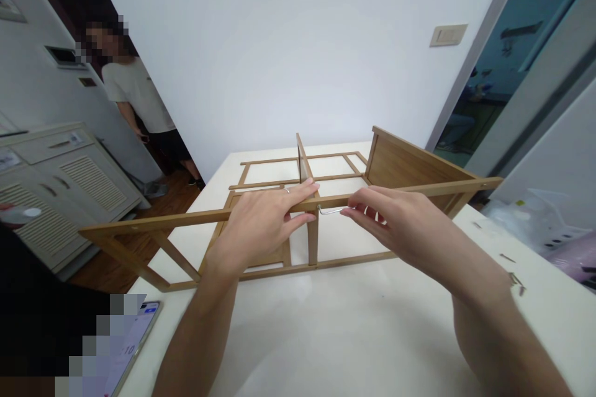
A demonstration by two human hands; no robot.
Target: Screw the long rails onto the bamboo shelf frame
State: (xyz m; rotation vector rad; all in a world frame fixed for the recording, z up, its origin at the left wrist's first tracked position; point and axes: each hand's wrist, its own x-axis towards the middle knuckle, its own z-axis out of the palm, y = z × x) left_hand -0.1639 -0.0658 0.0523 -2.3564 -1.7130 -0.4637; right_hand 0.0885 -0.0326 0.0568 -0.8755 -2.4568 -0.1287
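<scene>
A light wooden frame (186,219) of thin bars lies across the white table (354,329), with a solid wooden panel (405,167) standing at its right end. My left hand (261,223) grips the frame's top rail near the middle, fingers wrapped over it. My right hand (395,217) pinches a small metal hex key (331,211) whose tip meets the rail at the upright centre post (313,242).
A phone (135,341) lies at the table's front left corner. Loose screws (516,279) lie on the right side of the table, by clear plastic bags (535,217). A person in a white shirt (139,99) stands in the doorway at back left, beside a white cabinet (69,186).
</scene>
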